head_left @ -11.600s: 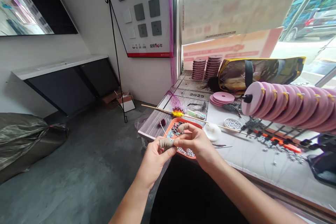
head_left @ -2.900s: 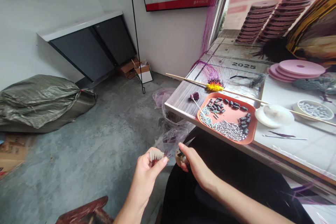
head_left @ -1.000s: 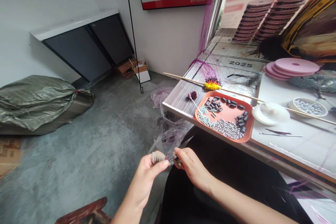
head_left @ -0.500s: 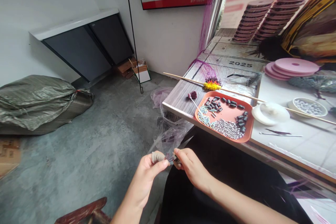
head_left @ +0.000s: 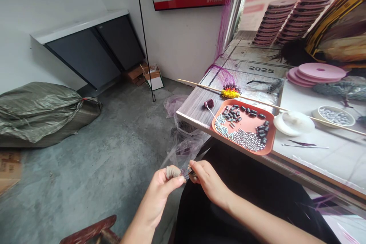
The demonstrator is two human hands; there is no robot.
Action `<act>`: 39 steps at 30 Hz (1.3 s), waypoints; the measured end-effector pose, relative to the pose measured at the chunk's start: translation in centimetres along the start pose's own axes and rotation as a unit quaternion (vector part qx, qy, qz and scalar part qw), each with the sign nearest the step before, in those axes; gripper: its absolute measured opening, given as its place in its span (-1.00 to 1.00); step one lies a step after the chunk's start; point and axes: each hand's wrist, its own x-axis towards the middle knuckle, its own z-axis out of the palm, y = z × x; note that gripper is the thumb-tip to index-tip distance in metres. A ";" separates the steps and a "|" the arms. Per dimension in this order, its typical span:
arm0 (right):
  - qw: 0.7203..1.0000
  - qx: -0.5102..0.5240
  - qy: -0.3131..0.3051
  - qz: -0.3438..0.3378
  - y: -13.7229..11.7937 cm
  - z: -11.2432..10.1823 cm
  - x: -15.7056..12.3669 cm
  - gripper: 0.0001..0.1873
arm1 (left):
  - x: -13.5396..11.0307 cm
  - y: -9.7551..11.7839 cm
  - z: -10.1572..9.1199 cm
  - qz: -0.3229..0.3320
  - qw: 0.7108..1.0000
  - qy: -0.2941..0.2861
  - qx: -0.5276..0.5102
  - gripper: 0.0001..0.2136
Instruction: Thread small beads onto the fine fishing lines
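Observation:
Above my dark-clothed lap, my left hand [head_left: 162, 192] is closed with the thumb pressed on a small bunch of dark purple strands [head_left: 183, 172]. A grey-beige ribbed piece [head_left: 172, 172] sits at its index finger; whether it is a finger wrap I cannot tell. Close beside it, my right hand [head_left: 208, 183] pinches at the other end of the strands, where a small dark piece [head_left: 190, 169] shows, mostly hidden by the fingers. On the table, an orange tray [head_left: 246, 108] holds black cylinders, silvery pellets and pale green tubes.
A thin wooden stick [head_left: 197, 84] carrying a yellow-and-dark bristly bundle [head_left: 230, 90] lies behind the tray. To the right are a white lid [head_left: 294, 124], a bowl [head_left: 318, 116] and pink discs [head_left: 323, 71]. A wooden stool [head_left: 91, 228] and plastic bag [head_left: 183, 150] are low down.
Both hands stay in nearly the same place and grip. The strands between them have barely shifted, and the view has moved very slightly.

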 end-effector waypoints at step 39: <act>0.996 -0.084 0.002 -0.018 -0.6 -0.2 -0.3 -0.46 | 0.4 -0.4 -0.5 -0.121 0.985 -0.032 -0.123 -0.93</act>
